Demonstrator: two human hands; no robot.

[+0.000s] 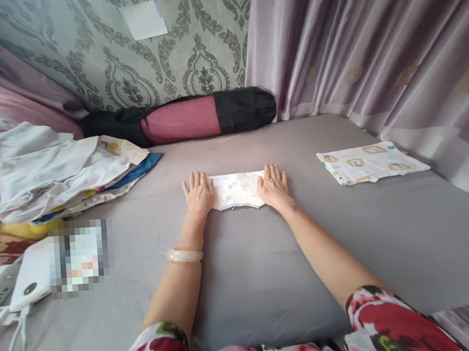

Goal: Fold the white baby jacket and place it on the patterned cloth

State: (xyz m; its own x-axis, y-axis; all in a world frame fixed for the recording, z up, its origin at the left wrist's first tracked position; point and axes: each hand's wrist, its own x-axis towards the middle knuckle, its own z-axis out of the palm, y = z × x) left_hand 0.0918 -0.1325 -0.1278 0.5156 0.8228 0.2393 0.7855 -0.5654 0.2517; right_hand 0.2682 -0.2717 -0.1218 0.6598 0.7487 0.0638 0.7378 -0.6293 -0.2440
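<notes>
A small folded white cloth garment (237, 190) with a faint print and a pale blue edge lies flat on the grey bed sheet (259, 264). Resting on its left end is my left hand (198, 192), palm down with the fingers stretched out. My right hand (273, 186) lies the same way on the right end, its fingers pointing away from me. Both palms press on the cloth without gripping it. What kind of garment it is cannot be made out in this folded shape.
To the right lies a folded white cloth with orange prints (372, 162). A loose pile of clothes (59, 167) is at the left. Nearer, a white power bank (36, 275) with cables sits beside a blurred-out object (84, 256). A black and pink rolled bag (179, 119) lies against the wall.
</notes>
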